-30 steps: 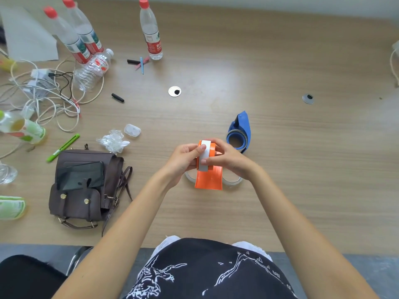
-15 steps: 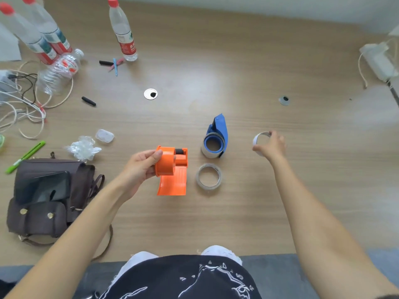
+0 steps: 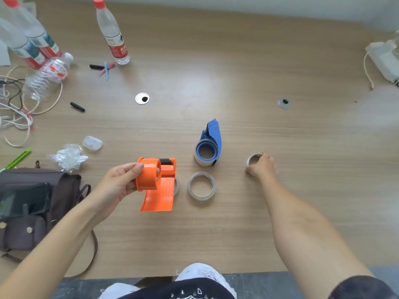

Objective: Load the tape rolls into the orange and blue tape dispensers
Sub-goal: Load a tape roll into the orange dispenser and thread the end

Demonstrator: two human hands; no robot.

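My left hand (image 3: 117, 182) grips the orange tape dispenser (image 3: 157, 186) by its round hub and holds it just above the table; the hub is bare. A clear tape roll (image 3: 201, 186) lies flat right of it. A second roll (image 3: 177, 186) peeks out from behind the dispenser. The blue tape dispenser (image 3: 210, 143) lies on its side farther back with a roll around its hub. Out to the right, my right hand (image 3: 262, 166) rests on the table, fingers closed on a small white ring (image 3: 251, 160).
A brown bag (image 3: 32, 210) with a phone on it sits at the left edge. Bottles (image 3: 112, 33), cables (image 3: 17, 117), crumpled plastic (image 3: 68, 157), pen caps and a green pen fill the back left. A white adapter (image 3: 384, 59) lies far right.
One second ago both hands held the orange dispenser with the white ring on its hub. My right hand has pulled the ring off and carried it right, down to the table.
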